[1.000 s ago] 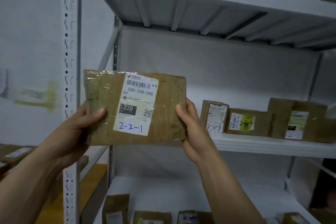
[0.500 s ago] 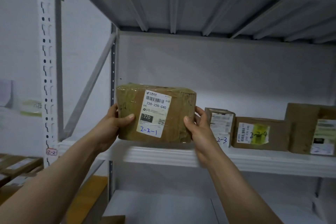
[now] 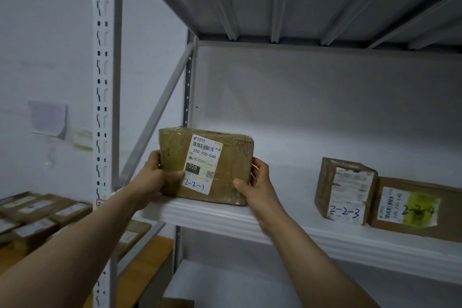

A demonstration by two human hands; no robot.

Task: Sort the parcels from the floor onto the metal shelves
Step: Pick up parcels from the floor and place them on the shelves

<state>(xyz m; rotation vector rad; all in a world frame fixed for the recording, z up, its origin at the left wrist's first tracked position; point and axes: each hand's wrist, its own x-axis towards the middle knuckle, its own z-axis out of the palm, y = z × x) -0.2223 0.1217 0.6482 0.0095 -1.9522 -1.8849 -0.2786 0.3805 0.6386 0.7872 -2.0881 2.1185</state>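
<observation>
Where the parcel turns its sides away from you, the fingers of both grips are hidden behind it; only your thumbs show on its front face. Its lower left corner is covered by your left grip, so that corner's seating cannot be confirmed. At lower left, the flat parcels are blurred and their labels cannot be read. One brown box is cut off by the bottom edge. The box marked 2-2-4 runs out of frame on the right.

Surface: a white metal shelf, with the ribbed underside of the upper shelf above it. A slotted upright post and a diagonal brace stand at its left end. Behind is a pale wall carrying a paper note. The box marked 2-2-3 stands on the same shelf, well apart from your right grip and just beside the box marked 2-2-4.

Parcel: hand-marked 2-2-1, upright, label facing you, lower edge meeting the shelf near its front lip at the left end. Your left grip clasps its left side and your right grip its right side; it sits between them, held by both.
</observation>
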